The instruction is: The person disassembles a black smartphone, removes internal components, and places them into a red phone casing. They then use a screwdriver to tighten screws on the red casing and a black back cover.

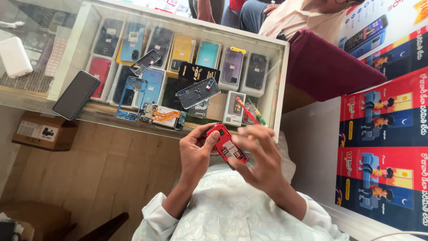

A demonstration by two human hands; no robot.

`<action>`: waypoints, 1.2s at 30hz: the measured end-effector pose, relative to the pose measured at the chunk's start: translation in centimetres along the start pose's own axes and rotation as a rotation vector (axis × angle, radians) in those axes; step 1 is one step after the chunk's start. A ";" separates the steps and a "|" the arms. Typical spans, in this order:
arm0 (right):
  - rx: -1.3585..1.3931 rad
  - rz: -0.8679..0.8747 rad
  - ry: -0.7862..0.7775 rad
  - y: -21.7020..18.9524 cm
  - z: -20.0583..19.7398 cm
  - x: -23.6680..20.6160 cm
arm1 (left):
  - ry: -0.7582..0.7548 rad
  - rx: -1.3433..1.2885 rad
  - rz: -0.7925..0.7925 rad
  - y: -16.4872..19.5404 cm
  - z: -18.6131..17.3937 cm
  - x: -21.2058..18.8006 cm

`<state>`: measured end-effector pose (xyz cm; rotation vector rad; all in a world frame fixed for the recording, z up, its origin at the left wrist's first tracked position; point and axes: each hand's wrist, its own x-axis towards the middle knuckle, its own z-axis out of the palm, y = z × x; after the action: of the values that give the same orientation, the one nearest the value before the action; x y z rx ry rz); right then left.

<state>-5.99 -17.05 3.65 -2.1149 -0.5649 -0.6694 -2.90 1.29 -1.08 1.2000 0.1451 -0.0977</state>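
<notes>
A small red phone (pixel 226 145) with its back cover off sits in my left hand (pixel 196 154), gripped around its upper end with the thumb on its side. My right hand (pixel 261 156) touches the phone's lower end with the fingertips, the other fingers spread and blurred. Both hands hover near the front edge of a glass counter (pixel 278 89), above my pale patterned shirt.
On the glass lie a dark phone (pixel 76 94), a blue phone frame (pixel 131 98), a stripped circuit assembly (pixel 162 117), two loose back covers (pixel 198 92), and red and green screwdrivers (pixel 249 111). Phone cases fill the display below. A white power bank (pixel 15 56) sits left. People sit behind the counter.
</notes>
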 end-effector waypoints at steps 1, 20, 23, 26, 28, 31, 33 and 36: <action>-0.027 0.093 -0.073 0.1 0.5 0.2 | 0.001 0.002 0.006 0.1 0.0 0.0; -0.082 0.010 -0.005 -1.0 -0.9 0.2 | 0.024 -0.011 -0.009 0.3 0.1 -0.3; 0.038 -0.117 -0.034 -2.0 -4.5 -1.6 | 0.006 -0.016 -0.003 0.3 0.1 -0.1; 0.402 -0.071 -0.183 -4.9 -8.9 -3.0 | -0.009 -0.013 -0.018 0.2 0.0 -0.3; 0.489 -0.019 -0.379 -5.5 -11.2 -0.5 | -0.022 -0.001 -0.032 0.1 0.1 -0.4; 0.379 0.236 -0.248 -9.9 -11.4 1.8 | -0.034 -0.006 -0.044 0.2 0.2 -0.6; 0.280 0.103 0.282 -9.8 -9.3 1.8 | -0.022 -0.015 -0.031 0.5 0.1 -0.6; -0.122 -0.289 0.763 -4.8 -4.8 -0.9 | 0.015 0.009 -0.008 0.6 -0.1 -0.5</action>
<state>-10.80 -18.46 8.27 -1.7021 -0.3958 -1.6058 -3.27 1.56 -0.48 1.2093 0.1634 -0.0966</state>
